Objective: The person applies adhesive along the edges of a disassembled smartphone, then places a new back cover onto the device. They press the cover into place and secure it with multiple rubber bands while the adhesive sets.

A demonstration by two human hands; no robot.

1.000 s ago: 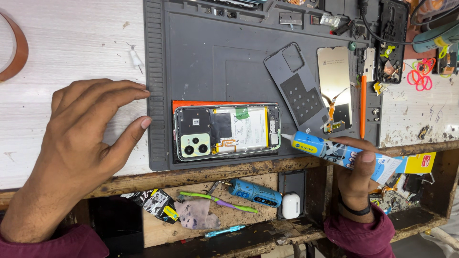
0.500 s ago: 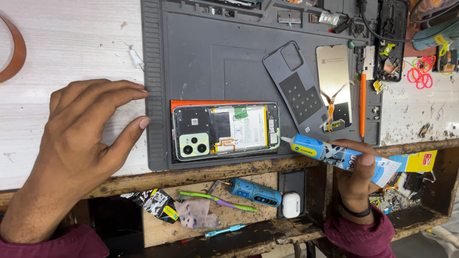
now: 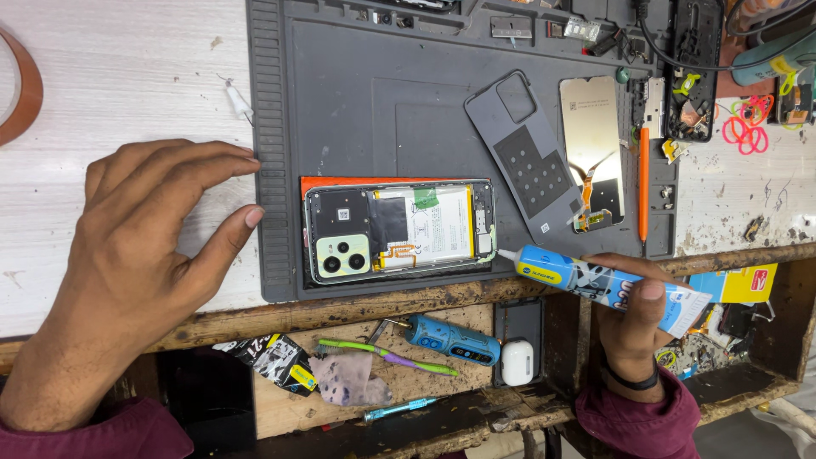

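Note:
An opened phone (image 3: 399, 229) lies back-side up on the grey work mat (image 3: 357, 102), its battery, circuit board and green camera block exposed, with an orange sheet under it. My right hand (image 3: 633, 319) grips a blue and white glue tube (image 3: 595, 280) at the mat's front edge. The tube's thin nozzle points left and almost touches the phone's right end. My left hand (image 3: 144, 246) rests flat on the white tabletop, fingers spread, its fingertips at the mat's left border. It holds nothing.
A grey back cover (image 3: 527, 153) and a detached screen (image 3: 592, 144) lie on the mat's right part, beside an orange pry tool (image 3: 643, 183). On the lower shelf lie a blue electric screwdriver (image 3: 450, 340), a white earbud case (image 3: 517, 363), a green tool and scraps.
The view has shifted slightly. The glue tube's nozzle has edged a little left toward the phone's right end. My left hand has stayed put.

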